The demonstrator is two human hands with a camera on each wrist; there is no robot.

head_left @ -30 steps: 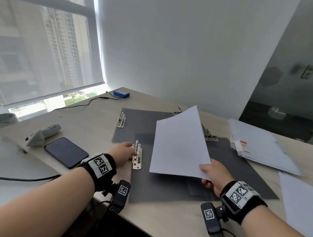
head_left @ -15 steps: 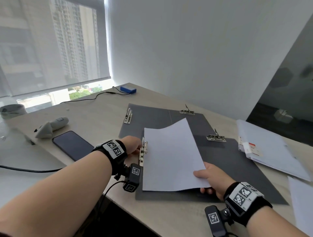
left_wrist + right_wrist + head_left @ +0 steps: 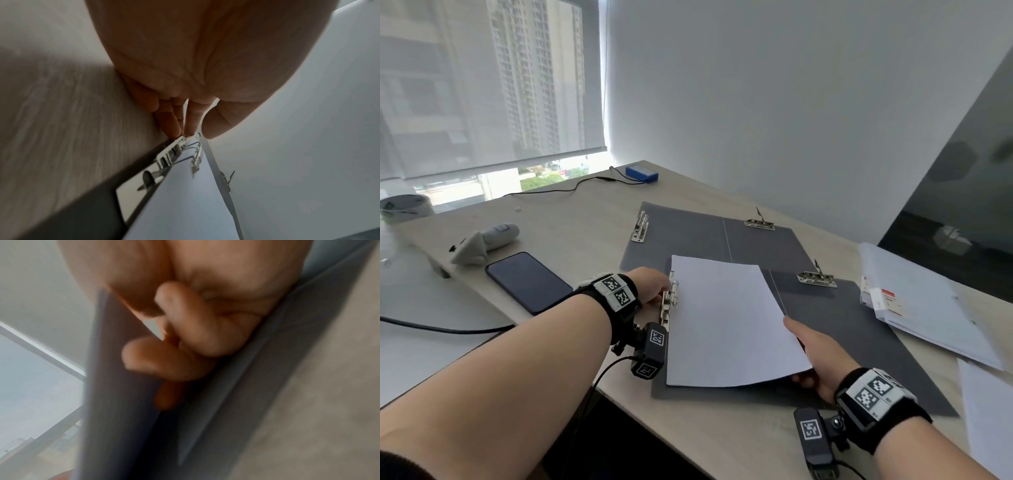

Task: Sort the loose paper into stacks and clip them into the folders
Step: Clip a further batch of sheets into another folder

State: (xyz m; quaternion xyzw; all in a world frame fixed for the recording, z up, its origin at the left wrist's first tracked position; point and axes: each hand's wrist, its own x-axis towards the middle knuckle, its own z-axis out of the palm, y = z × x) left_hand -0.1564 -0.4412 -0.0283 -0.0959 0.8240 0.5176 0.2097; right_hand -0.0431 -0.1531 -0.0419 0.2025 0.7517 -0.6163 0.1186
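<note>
Two dark grey folders lie open on the desk, the near folder (image 3: 876,342) overlapping the far folder (image 3: 705,233). A white paper stack (image 3: 726,322) lies on the near folder's left half. Its left edge sits against the metal side clip (image 3: 669,301). My left hand (image 3: 654,287) is at that clip. In the left wrist view my fingertips (image 3: 174,125) and thumb pinch the clip's end (image 3: 191,138), with the paper (image 3: 185,203) beside it. My right hand (image 3: 815,353) grips the stack's near right corner, thumb on top. The right wrist view shows curled fingers (image 3: 164,361) under the blurred paper (image 3: 119,402).
More loose paper (image 3: 928,308) lies at the right, with another sheet (image 3: 986,411) near the desk's edge. A phone (image 3: 527,281) and a white device (image 3: 486,240) lie left of my left hand. A blue box (image 3: 642,174) with a cable sits at the back.
The paper stack came down from a tilted hold in the air onto the near folder and slid left against the side clip. My left hand stayed at the clip.
</note>
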